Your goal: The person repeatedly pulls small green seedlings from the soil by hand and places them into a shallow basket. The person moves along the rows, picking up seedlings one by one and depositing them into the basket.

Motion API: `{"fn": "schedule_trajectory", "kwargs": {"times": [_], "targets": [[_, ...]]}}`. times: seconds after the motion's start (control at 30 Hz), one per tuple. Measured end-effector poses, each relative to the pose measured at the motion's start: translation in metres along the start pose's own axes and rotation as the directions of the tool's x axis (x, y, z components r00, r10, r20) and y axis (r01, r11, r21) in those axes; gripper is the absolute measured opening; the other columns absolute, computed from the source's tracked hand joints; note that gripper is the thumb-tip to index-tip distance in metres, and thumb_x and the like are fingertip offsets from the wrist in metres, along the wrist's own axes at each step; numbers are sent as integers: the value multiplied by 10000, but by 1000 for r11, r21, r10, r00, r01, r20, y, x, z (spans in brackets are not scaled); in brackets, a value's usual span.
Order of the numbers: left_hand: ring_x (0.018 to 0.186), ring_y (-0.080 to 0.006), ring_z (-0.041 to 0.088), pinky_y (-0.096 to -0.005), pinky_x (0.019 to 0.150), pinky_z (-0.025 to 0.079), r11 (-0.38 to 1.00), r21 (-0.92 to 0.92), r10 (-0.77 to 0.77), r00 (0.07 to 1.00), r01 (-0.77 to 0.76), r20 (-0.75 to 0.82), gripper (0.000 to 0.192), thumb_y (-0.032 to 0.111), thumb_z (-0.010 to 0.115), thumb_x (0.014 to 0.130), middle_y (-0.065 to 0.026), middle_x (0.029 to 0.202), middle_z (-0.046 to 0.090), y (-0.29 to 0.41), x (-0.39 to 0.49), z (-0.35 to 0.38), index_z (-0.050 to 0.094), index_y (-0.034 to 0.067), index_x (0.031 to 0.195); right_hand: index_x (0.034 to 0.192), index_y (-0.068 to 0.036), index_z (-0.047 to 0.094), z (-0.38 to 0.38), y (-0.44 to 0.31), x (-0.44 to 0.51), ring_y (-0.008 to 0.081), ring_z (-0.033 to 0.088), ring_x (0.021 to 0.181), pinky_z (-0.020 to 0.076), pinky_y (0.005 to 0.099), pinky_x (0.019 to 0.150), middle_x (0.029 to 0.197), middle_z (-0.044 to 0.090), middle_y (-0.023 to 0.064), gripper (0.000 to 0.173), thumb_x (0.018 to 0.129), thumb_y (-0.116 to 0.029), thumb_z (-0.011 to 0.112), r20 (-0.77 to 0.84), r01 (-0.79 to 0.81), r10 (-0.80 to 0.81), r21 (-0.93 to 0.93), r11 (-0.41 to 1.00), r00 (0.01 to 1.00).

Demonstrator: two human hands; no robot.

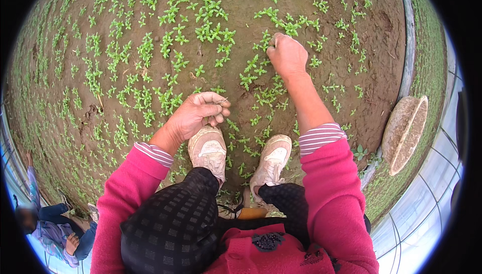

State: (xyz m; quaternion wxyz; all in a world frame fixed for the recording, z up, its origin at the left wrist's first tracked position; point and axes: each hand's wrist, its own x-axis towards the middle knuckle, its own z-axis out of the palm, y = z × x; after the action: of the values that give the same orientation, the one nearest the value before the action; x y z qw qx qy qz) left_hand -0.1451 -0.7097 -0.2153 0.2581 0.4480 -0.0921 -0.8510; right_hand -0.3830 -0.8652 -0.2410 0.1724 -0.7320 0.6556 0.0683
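My left hand (203, 111) is held above the soil, just over the toe of my left shoe (208, 149). Its thumb and fingers pinch a thin, wispy plant strand (223, 101). Farther out, my right hand (287, 53) reaches down to a row of green seedlings (290, 27), fingers curled at the leaves. Its fingertips face away from me, so whatever they hold is hidden. Small seedlings (247, 80) grow in the damp brown soil between both hands. More seedlings (167, 100) stand beside my left wrist.
A shallow, dirt-caked basin (404, 134) rests tilted on the right, by a pale edging strip (408, 48). My right shoe (273, 157) is planted among seedlings. At lower left another person (60, 228) sits low, one arm stretched over the bed. Sheeting (421, 198) borders the right side.
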Motion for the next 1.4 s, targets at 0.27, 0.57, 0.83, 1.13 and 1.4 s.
{"fn": "schedule_trajectory", "kwargs": {"times": [0.27,0.57,0.83,1.13,1.4], "targets": [[762,-112,629,-244,680,506,1000,8,-22,1000,22,-15,201,42,596,919,-71,959,694,0,1,0,639,-4,1110,895,-140,691,-18,-8,-35,283,685,820,543,398,718,919,701,87,130,810,-218,629,-85,-8,32,265,964,996],[952,-133,605,-267,753,488,982,-177,98,983,-70,157,258,101,641,932,-40,1094,653,-2,-5,5,598,57,1182,1232,-183,596,-24,-77,-123,270,693,697,552,372,592,831,683,59,509,750,-266,733,-101,608,-619,364,705,779],[740,-121,616,-216,605,450,1000,-25,16,994,-13,105,240,127,630,946,-73,934,694,12,-2,9,625,19,1160,987,-80,715,-35,-3,-75,212,682,756,542,323,721,908,718,104,196,811,-162,692,-154,285,-242,622,729,958],[743,-111,606,-218,622,459,998,30,-56,997,54,55,233,126,654,930,-59,936,695,9,-3,4,644,16,1135,1185,38,635,0,76,5,151,673,705,544,293,676,938,712,123,451,843,-242,726,180,-316,268,691,650,946],[731,-108,610,-220,620,467,999,7,-32,999,32,-4,221,109,664,922,-67,930,696,3,-2,0,650,20,1124,953,11,679,12,67,28,152,676,623,528,303,629,785,697,90,284,851,-251,722,260,-436,375,727,530,890]]}}
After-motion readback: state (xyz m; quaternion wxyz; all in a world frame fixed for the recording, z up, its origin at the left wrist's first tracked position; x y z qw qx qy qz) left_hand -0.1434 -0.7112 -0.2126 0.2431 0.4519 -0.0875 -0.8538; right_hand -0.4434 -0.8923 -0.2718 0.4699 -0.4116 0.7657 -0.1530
